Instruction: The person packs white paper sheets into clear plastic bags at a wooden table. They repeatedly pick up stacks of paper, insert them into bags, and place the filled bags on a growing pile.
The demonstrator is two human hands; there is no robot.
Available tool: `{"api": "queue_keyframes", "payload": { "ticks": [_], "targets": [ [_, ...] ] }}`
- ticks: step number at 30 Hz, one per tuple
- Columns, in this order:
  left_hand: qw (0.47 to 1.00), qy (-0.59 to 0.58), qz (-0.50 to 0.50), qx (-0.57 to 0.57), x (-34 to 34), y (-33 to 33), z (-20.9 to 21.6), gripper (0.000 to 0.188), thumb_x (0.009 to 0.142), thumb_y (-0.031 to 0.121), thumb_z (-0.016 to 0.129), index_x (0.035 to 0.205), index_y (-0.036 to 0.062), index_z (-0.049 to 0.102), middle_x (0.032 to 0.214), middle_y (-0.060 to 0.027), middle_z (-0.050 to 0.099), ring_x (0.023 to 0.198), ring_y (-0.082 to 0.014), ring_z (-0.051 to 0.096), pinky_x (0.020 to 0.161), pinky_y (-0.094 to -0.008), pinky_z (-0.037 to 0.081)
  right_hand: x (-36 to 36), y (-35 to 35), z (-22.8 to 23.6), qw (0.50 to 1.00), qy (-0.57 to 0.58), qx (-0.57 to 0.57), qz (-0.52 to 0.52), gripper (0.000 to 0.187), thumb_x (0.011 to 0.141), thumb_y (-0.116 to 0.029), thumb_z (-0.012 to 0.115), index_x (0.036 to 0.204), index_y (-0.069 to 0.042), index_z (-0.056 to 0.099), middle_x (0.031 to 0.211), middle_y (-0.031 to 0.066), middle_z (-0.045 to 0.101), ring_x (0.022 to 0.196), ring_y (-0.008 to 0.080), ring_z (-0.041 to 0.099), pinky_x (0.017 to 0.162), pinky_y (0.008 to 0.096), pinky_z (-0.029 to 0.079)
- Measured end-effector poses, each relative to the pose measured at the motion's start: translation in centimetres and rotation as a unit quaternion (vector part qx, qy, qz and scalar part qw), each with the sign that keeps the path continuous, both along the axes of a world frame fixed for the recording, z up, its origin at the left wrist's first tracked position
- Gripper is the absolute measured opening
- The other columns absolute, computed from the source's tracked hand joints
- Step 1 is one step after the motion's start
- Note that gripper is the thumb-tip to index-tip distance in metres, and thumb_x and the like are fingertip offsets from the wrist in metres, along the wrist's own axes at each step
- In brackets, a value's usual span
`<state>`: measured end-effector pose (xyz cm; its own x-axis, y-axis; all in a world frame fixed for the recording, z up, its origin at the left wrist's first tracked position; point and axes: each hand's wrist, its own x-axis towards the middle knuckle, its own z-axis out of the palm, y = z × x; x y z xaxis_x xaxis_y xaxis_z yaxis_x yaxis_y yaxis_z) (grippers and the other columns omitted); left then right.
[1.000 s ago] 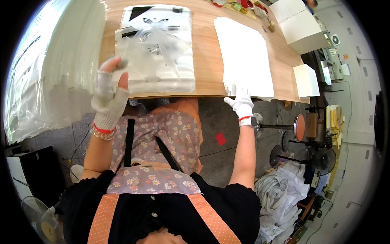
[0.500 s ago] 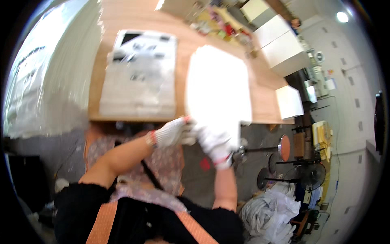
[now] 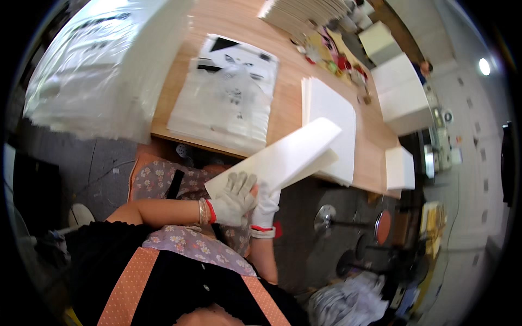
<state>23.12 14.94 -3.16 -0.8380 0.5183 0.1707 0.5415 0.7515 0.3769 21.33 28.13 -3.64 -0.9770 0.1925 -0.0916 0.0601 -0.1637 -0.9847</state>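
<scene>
The wooden table (image 3: 293,117) carried printed bags (image 3: 225,100) and a white stack (image 3: 334,125). My left hand (image 3: 232,200) and right hand (image 3: 266,204) gripped a sheet bundle (image 3: 283,157), fingertips hidden.

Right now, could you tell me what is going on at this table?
A seated person in white work gloves has both hands on a bundle of white sheets, lifted off the wooden table and tilted over their lap. The left hand and right hand grip its near end. A stack of white sheets lies behind it, with clear printed bags to the left.
</scene>
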Motion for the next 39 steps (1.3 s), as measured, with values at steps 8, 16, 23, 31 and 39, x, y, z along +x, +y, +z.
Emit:
{"api": "queue_keyframes", "payload": {
  "ticks": [8, 16, 23, 31, 39],
  "targets": [
    [0.952, 0.062, 0.147, 0.262, -11.6, -11.2, 8.9, 0.042, 0.075, 0.016, 0.066, 0.114, 0.0045, 0.056, 0.119, -0.0170, 0.054, 0.096, -0.0300, 0.060, 0.083, -0.0371, 0.049, -1.2, 2.3, 3.0, 0.987, 0.090, 0.128, 0.031, 0.042, 0.083, -0.012, 0.063, 0.118, 0.007, 0.049, 0.105, 0.0125, 0.062, 0.089, 0.0196, 0.060, 0.078, 0.0326, 0.050],
    [0.768, -0.239, -0.059, 0.591, -21.6, -14.8, 9.8, 0.034, 0.086, 0.022, 0.060, 0.115, 0.0035, 0.059, 0.101, -0.0053, 0.066, 0.090, -0.0059, 0.059, 0.072, -0.0236, 0.048, 0.8, 6.4, 6.5, 0.749, 0.221, 0.620, 0.076, 0.032, 0.077, -0.010, 0.064, 0.108, -0.011, 0.060, 0.101, 0.0160, 0.064, 0.080, 0.0340, 0.064, 0.069, 0.0396, 0.052],
    [0.994, 0.000, -0.057, 0.092, -9.0, -0.1, 9.5, 0.023, 0.081, 0.022, 0.056, 0.101, 0.0131, 0.061, 0.086, -0.0158, 0.063, 0.086, -0.0292, 0.063, 0.072, -0.0358, 0.051, -5.8, 3.7, 1.3, 0.626, 0.061, 0.744, 0.226, 0.032, 0.080, -0.025, 0.061, 0.109, -0.012, 0.058, 0.103, 0.0121, 0.062, 0.084, 0.0337, 0.062, 0.068, 0.0429, 0.051],
    [0.985, 0.123, 0.021, 0.115, -10.3, -7.1, -1.2, 0.024, 0.076, 0.011, 0.062, 0.099, 0.0056, 0.060, 0.077, -0.0097, 0.059, 0.064, -0.0303, 0.055, 0.066, -0.0401, 0.048, -10.6, 0.4, -0.8, 0.805, 0.117, 0.581, 0.026, 0.084, 0.078, -0.037, 0.070, 0.140, -0.002, 0.026, 0.128, 0.0255, 0.045, 0.111, 0.0396, 0.052, 0.090, 0.0435, 0.044],
    [0.951, 0.302, -0.039, 0.045, -10.7, -12.6, -7.8, 0.020, 0.078, 0.016, 0.066, 0.093, 0.0070, 0.058, 0.082, -0.0078, 0.055, 0.076, -0.0298, 0.055, 0.075, -0.0445, 0.047, -16.7, -1.1, -6.4, 0.794, 0.091, 0.594, 0.092, 0.048, 0.088, -0.024, 0.053, 0.132, -0.017, 0.036, 0.100, 0.0205, 0.059, 0.081, 0.0391, 0.060, 0.066, 0.0487, 0.047]
  ]
}}
